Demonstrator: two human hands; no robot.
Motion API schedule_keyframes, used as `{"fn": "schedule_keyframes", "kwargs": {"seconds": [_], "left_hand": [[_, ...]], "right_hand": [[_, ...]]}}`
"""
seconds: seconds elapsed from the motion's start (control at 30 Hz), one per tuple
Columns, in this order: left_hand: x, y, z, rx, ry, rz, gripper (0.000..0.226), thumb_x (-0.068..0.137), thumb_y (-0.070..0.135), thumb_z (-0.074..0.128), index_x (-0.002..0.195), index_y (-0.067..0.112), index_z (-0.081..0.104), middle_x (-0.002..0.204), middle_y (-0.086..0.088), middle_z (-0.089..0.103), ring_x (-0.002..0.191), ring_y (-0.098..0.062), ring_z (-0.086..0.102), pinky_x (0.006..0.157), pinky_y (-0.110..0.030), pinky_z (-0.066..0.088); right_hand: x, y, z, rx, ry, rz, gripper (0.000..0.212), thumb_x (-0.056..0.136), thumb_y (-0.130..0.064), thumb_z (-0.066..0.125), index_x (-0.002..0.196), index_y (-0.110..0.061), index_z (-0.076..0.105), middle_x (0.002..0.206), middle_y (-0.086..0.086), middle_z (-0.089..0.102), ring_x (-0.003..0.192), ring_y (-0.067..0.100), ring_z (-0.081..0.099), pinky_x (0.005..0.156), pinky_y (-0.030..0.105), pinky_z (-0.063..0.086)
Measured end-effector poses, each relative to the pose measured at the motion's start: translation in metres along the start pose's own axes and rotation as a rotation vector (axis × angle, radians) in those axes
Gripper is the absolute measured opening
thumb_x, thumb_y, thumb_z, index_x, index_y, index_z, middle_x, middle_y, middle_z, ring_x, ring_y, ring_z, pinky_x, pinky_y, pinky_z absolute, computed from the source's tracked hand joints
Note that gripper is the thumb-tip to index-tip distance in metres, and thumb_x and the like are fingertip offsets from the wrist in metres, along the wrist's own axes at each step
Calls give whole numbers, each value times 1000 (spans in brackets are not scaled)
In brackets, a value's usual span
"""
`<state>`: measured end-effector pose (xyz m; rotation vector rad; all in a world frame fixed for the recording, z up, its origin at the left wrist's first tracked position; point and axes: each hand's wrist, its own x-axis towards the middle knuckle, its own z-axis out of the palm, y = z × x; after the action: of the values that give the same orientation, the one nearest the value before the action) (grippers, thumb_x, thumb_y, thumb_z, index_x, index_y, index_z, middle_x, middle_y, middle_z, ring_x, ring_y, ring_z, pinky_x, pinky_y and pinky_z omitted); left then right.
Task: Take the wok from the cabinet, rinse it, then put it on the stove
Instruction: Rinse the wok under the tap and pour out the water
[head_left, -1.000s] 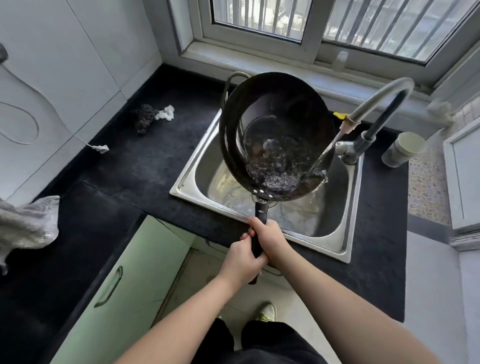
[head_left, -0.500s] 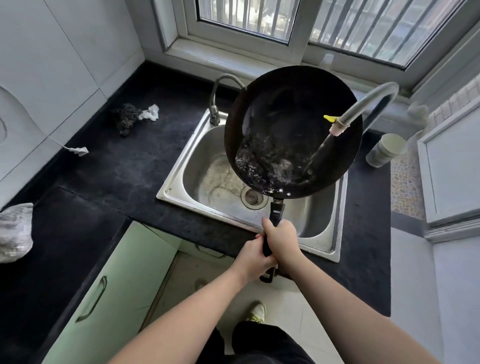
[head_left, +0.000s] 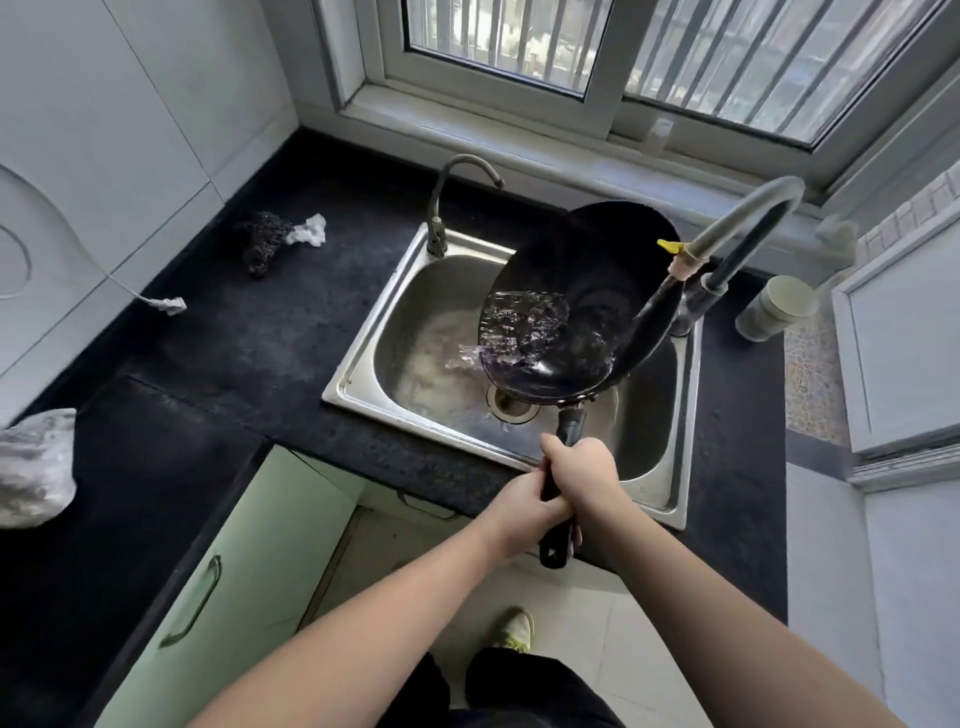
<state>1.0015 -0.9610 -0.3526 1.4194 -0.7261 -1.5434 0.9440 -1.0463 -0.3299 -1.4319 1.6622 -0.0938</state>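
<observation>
Both hands clenched on wok handle, dumping rinse water left into sink. Next: drain, carry to stove.

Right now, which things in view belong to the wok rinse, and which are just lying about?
In the job:
wok, tilted over the sink
tall faucet
left hand and right hand on the wok's handle

Lying about:
dark scrubber
white scrap
cup
plastic bag
small faucet

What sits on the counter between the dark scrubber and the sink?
Only bare black counter lies between the scrubber and the sink, apart from a white scrap touching the scrubber, in the head view.
</observation>
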Motion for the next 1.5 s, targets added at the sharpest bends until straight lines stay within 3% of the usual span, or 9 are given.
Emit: {"fn": "schedule_keyframes", "kwargs": {"seconds": [0.2,0.4,0.6,0.83,0.97,1.03,1.23,1.4,1.5], "left_hand": [[-16,28,-4,-74,68,-98,17,71,18,55,77,3,60,50,-6,60,41,-16,56,43,-21,44],[-33,55,-23,17,101,-194,18,83,4,51,66,4,56,44,-4,57,36,-12,54,41,-16,41],[-41,84,-39,127,99,-302,12,88,9,53,77,7,55,57,-9,54,30,-10,50,31,-15,35],[-37,97,-46,275,91,-414,16,87,19,57,75,9,54,55,-10,55,30,-13,48,35,-16,38],[-31,97,-42,352,119,-427,11,85,16,58,78,9,55,55,-10,58,38,-18,54,38,-21,46],[-28,95,-39,310,128,-444,6,85,11,56,88,6,57,54,-10,60,37,-17,56,42,-25,52],[-19,88,-36,264,137,-426,62,85,2,49,145,5,35,49,-10,61,38,-17,58,45,-26,56],[-23,79,-42,391,117,-360,65,83,0,48,145,7,32,67,-16,65,50,-23,60,65,-35,56],[-27,73,-43,487,98,-291,37,80,0,48,117,1,49,64,-15,66,48,-24,61,65,-43,59]], "right_hand": [[-7,-17,6,184,-132,95,34,85,-28,63,54,-14,61,60,5,62,65,26,60,74,36,49],[-15,-30,19,397,-290,217,36,89,-23,61,56,-12,55,46,0,54,49,19,49,61,27,41],[-28,-49,21,531,-479,383,43,98,-31,46,59,-16,40,33,-4,44,27,14,45,41,20,34],[-29,-49,23,590,-540,428,43,98,-36,45,58,-20,38,32,-4,42,24,15,45,51,28,28],[-24,-39,28,747,-571,439,63,96,-40,47,37,-18,46,34,-6,44,26,15,46,51,28,28],[-23,-35,31,781,-572,439,55,93,-46,49,44,-21,47,36,-7,43,27,14,43,46,26,27],[-22,-24,29,806,-661,400,63,88,-60,48,41,-18,44,26,1,31,15,13,30,25,9,22],[-22,-18,35,827,-697,389,63,88,-60,46,42,-17,49,28,1,34,17,15,33,25,9,24],[-23,-15,36,894,-717,386,56,94,-50,42,50,-16,52,32,4,42,20,19,41,25,13,29]]}}
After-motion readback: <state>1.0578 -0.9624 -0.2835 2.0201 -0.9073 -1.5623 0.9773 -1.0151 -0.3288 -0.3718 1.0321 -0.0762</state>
